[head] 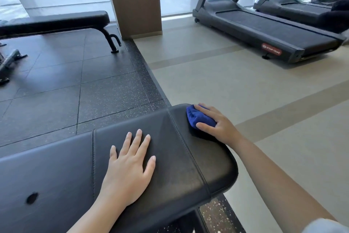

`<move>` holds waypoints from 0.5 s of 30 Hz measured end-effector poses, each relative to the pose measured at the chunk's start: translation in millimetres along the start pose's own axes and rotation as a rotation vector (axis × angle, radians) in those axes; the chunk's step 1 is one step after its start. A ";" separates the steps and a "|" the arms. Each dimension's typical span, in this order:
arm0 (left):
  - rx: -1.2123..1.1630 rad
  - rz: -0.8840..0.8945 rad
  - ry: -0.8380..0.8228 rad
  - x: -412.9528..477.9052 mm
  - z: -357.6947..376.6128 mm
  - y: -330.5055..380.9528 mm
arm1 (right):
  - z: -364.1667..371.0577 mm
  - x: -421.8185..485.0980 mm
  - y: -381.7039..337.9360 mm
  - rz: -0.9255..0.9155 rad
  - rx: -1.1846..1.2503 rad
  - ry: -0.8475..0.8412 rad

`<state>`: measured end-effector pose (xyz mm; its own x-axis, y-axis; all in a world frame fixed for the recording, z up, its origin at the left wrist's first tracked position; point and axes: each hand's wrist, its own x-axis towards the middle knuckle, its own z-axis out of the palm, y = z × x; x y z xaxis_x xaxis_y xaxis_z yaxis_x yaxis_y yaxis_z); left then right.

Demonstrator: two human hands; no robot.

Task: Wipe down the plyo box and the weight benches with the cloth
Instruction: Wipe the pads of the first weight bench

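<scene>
A black padded weight bench (pixel 56 172) fills the lower left of the head view, its rounded end pointing right. My left hand (pixel 130 164) lies flat on the pad with fingers straight and spread. At the far corner of the bench's end, my right hand (pixel 217 123) grips a bunched blue cloth (pixel 196 116) and holds it against the pad. A second black bench (pixel 56 20) stands farther off at the upper left, on the dark rubber floor. No plyo box is in view.
Two treadmills (pixel 264 27) stand at the upper right on the beige floor. A wooden pillar (pixel 134 0) rises at the top centre before bright windows. Dark equipment legs (pixel 9 61) sit at the left edge. Speckled rubber tiles (pixel 85 85) lie between the benches.
</scene>
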<state>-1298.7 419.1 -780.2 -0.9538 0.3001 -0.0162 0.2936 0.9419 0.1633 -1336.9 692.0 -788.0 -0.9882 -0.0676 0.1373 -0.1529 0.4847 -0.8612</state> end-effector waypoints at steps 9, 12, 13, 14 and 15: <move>-0.015 -0.016 0.024 3.8 0.0 1.2 | -1.6 -20.3 10.6 0.053 0.306 0.067; -0.034 -0.017 0.033 3.9 0.8 1.0 | -4.9 -59.5 17.3 0.058 0.418 0.078; -0.036 -0.016 0.031 3.9 1.0 0.5 | -5.5 -61.8 19.2 0.069 0.444 0.071; -0.037 -0.014 0.028 3.8 1.0 0.5 | -5.7 -57.8 20.5 0.077 0.451 0.061; -0.038 -0.012 0.027 3.3 1.4 0.8 | -5.8 -49.1 20.5 0.082 0.447 0.054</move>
<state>-1301.5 421.0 -781.5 -0.9587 0.2842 0.0076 0.2799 0.9389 0.2002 -1291.5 710.3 -809.7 -0.9971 0.0064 0.0754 -0.0749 0.0619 -0.9953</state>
